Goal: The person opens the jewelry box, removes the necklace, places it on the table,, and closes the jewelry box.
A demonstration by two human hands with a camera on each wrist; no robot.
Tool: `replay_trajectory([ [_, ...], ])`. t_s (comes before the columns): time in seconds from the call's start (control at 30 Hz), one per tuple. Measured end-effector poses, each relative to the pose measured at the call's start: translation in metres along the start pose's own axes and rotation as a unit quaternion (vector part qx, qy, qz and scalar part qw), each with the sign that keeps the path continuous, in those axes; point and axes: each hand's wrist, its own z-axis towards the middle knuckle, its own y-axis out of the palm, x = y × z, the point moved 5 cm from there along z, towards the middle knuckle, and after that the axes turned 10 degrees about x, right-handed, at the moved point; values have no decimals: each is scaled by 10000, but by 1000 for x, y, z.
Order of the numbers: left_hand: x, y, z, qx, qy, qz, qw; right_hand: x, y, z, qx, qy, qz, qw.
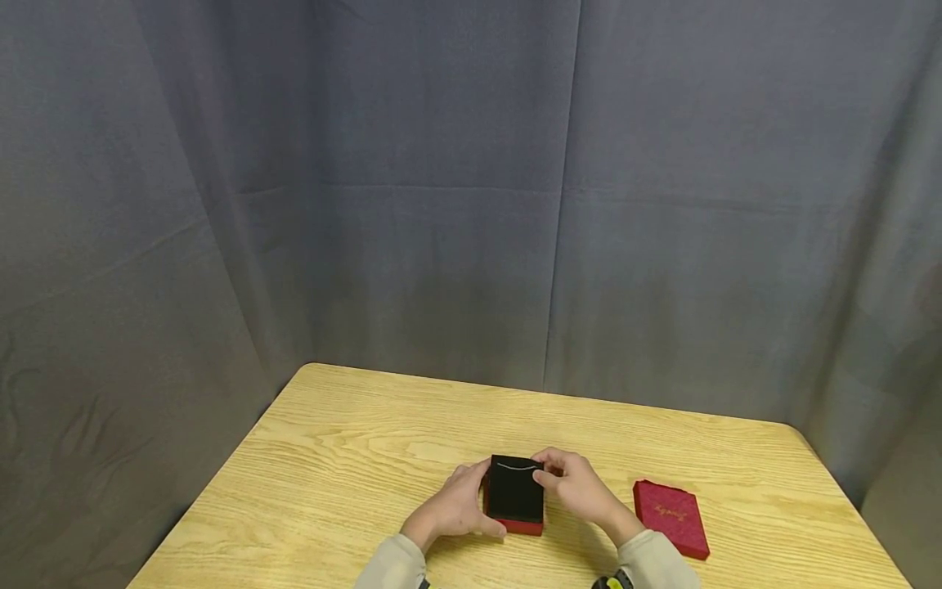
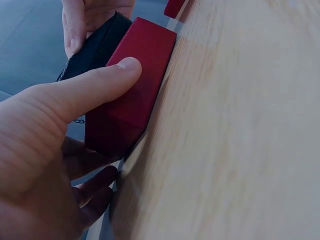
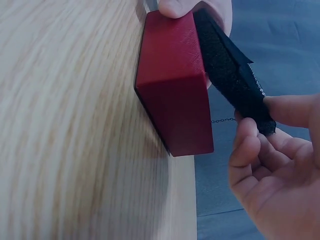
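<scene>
A small red jewelry box base [image 1: 524, 528] sits on the table, with a black foam pad [image 1: 515, 495] tilted up out of it at the far side. My left hand [image 1: 456, 503] grips the box from the left, its thumb along the near red wall. At the far right corner of the pad, my right hand [image 1: 579, 491] pinches the foam between thumb and fingers. A thin silver necklace chain [image 1: 518, 467] lies across the pad's top; in the right wrist view a stretch of chain [image 3: 223, 120] runs between pad and box.
To the right of my right hand lies the red box lid [image 1: 671, 519] with gold lettering. The wooden table [image 1: 353, 433] has a far edge close to a grey curtain [image 1: 441, 245], which also hangs along both sides.
</scene>
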Motion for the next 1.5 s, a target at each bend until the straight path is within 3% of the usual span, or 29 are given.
replay_trajectory([
  [0.5, 3, -4, -2, -91, 244, -51, 9996, -2, -2, 1, 156, -31, -106, 9998],
  [0.7, 8, -13, -3, -163, -96, -288, 9994, -1, -3, 3, 234, 59, -201, 9995],
  [0.93, 11, -25, -2, 201, -206, -492, 9984, -1, -4, 3, 220, 35, -212, 9995],
  [1.1, 15, -28, 0, 597, -2, -442, 9972, -2, -4, 3, 245, 44, -139, 9996],
  [1.27, 20, -30, -1, 759, 189, -437, 9960, -5, -3, 1, 236, 148, 6, 9996],
  [1.5, 23, -29, -1, 781, 226, -650, 9946, -36, -10, -9, 150, 169, 73, 9997],
])
